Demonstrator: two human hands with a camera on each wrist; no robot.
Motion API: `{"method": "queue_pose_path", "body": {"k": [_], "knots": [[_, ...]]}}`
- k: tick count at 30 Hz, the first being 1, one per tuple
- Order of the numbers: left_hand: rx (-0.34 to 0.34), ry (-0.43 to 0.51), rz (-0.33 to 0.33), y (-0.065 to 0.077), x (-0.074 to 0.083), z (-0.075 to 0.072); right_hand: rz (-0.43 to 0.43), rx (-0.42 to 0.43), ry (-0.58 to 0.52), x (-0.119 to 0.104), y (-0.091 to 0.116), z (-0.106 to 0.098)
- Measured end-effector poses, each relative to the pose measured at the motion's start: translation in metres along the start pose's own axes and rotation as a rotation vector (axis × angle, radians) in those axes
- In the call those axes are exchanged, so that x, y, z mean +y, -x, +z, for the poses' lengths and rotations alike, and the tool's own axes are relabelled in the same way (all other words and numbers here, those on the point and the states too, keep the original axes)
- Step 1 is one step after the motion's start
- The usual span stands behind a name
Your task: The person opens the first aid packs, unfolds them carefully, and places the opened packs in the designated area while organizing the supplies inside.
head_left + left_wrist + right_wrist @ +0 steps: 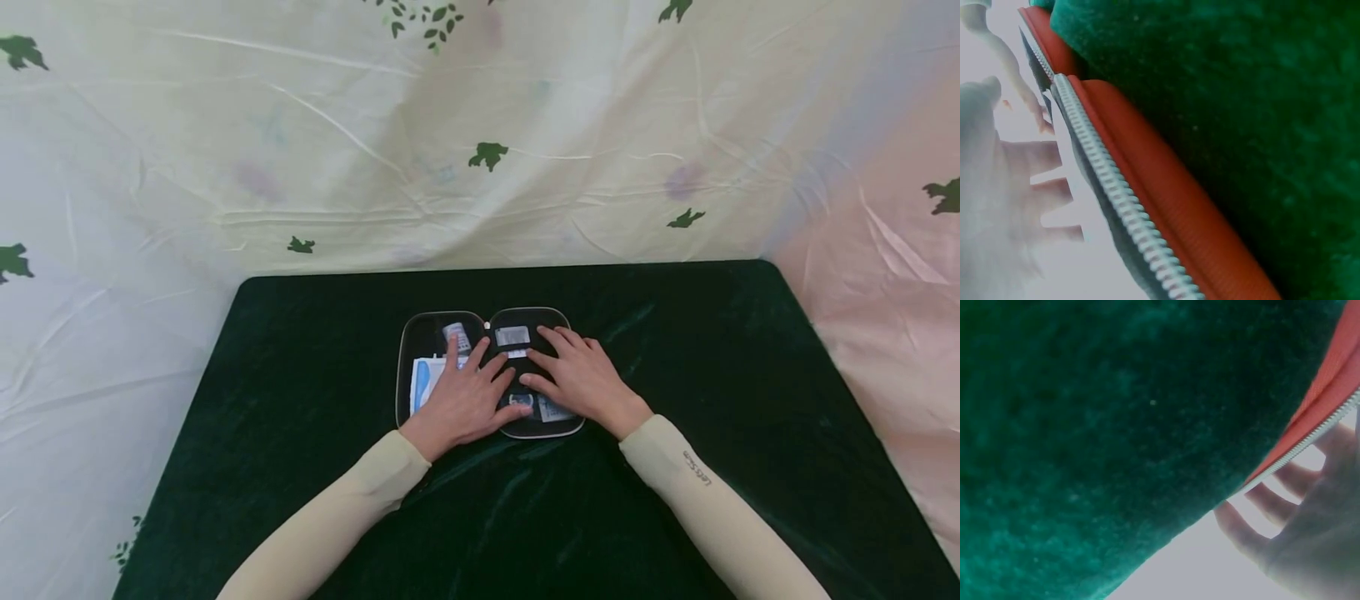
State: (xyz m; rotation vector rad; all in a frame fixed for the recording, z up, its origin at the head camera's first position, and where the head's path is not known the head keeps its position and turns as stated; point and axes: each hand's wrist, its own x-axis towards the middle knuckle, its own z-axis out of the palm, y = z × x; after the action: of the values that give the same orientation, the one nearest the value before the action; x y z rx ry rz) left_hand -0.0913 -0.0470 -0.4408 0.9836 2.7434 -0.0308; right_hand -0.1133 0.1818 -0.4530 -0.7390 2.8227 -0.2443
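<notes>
A zip case (pixel 401 367) lies unfolded on the green cloth, its dark inside facing up. Its red outer side (pixel 1166 169) and pale zip teeth (pixel 1110 181) show in the left wrist view. My left hand (pixel 461 404) is spread over the left half and middle of the case, fingers extended, partly covering a white-and-blue packet (pixel 422 379). Over the right half, my right hand (pixel 585 375) has its fingers spread too, near a small silvery packet (pixel 512 336). Neither hand visibly grips anything. Whether the fingertips press on the contents is unclear.
Another small packet (pixel 456 337) lies at the top of the left half. Pouches (pixel 553 410) sit low in the right half. Dark green velvety cloth (pixel 712 358) covers the table. Pale fabric with green leaf prints (pixel 562 183) hangs behind and at both sides.
</notes>
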Motion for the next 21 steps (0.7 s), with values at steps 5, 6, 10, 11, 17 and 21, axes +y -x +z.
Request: {"method": "queue_pose_path", "body": {"k": [5,6,10,11,17,21], "knots": [[0.028,0.018,0.007,0.006,0.004,0.001,-0.006,0.010,-0.005,0.000,0.004,0.002],[0.036,0.028,0.010,0.008,0.004,0.001,-0.008,0.012,-0.007,0.000,0.005,0.002],[0.066,0.068,0.016,0.016,0.002,-0.001,-0.020,0.018,-0.016,0.001,0.008,0.003],[0.071,0.073,0.014,0.019,0.001,-0.002,-0.021,0.021,-0.019,0.001,0.008,0.003],[0.170,0.103,-0.067,0.037,-0.012,-0.008,-0.036,0.061,-0.056,0.001,0.013,0.002],[0.239,0.137,-0.112,0.049,-0.024,-0.007,-0.047,0.091,-0.067,-0.001,0.019,0.000]]}}
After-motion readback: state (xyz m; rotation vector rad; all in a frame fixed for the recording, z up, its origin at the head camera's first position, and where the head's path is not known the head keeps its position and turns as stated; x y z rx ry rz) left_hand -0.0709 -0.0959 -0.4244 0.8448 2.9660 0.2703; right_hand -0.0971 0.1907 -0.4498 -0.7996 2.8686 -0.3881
